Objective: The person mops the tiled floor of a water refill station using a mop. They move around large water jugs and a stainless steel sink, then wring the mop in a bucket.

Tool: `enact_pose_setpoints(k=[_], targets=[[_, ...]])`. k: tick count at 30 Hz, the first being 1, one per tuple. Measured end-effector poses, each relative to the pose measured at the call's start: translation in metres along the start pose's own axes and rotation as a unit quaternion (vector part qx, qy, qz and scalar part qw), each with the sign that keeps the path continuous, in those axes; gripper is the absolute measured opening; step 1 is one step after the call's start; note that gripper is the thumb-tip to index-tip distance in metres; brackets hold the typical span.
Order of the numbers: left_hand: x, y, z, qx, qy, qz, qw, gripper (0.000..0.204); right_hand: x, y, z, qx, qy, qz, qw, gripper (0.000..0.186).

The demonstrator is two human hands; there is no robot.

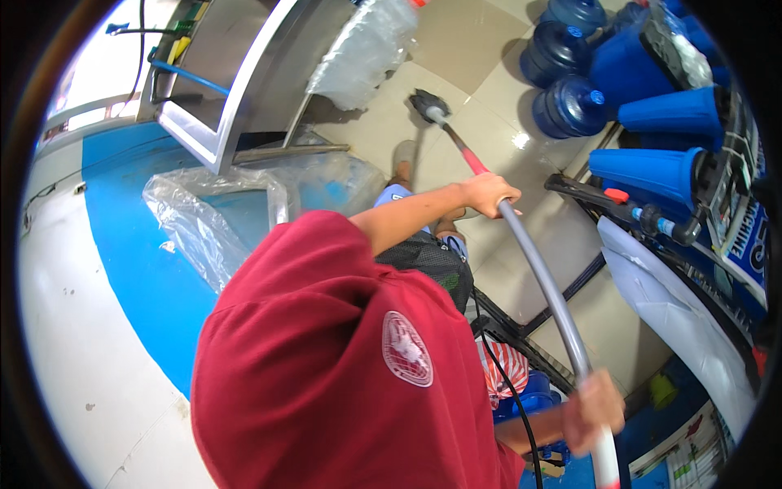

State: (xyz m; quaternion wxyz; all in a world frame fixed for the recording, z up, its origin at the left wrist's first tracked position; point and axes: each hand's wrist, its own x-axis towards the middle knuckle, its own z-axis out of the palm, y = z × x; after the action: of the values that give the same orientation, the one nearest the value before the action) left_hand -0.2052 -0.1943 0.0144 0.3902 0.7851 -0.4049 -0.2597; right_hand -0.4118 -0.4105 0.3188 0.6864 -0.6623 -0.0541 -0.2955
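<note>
A long-handled mop (552, 295) with a grey and red pole runs slantwise across the view. Its dark mop head (428, 106) rests on the tiled floor at the far end. My left hand (486, 196) is closed round the middle of the pole, just above the red section, with that arm stretched across my body. Lower down, near the white end of the pole, my right hand (595, 411) is wrapped round it, somewhat smeared by motion. The pole's near tip runs out of the picture.
Blue water jugs (568, 107) and blue filter housings (652, 175) stand at the right. A metal-framed cabinet (213, 134) and clear plastic sheeting (204, 220) lie to the left. A black cable (509, 383) hangs beside me, near a red-and-white striped bag (503, 367).
</note>
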Motion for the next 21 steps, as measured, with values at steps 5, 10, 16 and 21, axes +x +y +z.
enact_pose_setpoints(k=[5, 10, 16, 21], targets=[[0.022, 0.006, 0.058, 0.016, -0.209, 0.045, 0.977, 0.013, 0.024, -0.112, -0.027, 0.076, 0.054, -0.091, 0.991, 0.039], [0.008, -0.006, 0.094, -0.011, -0.252, 0.016, 0.968, 0.011, 0.013, -0.11, -0.041, 0.025, 0.198, -0.007, 0.98, 0.041], [-0.042, -0.101, 0.044, 0.049, -0.137, -0.111, 0.983, 0.015, 0.022, -0.007, -0.015, 0.113, 0.193, 0.059, 0.973, 0.046], [-0.139, -0.181, -0.023, 0.138, 0.123, -0.213, 0.959, 0.015, 0.025, 0.037, 0.111, 0.155, 0.069, 0.071, 0.983, 0.046]])
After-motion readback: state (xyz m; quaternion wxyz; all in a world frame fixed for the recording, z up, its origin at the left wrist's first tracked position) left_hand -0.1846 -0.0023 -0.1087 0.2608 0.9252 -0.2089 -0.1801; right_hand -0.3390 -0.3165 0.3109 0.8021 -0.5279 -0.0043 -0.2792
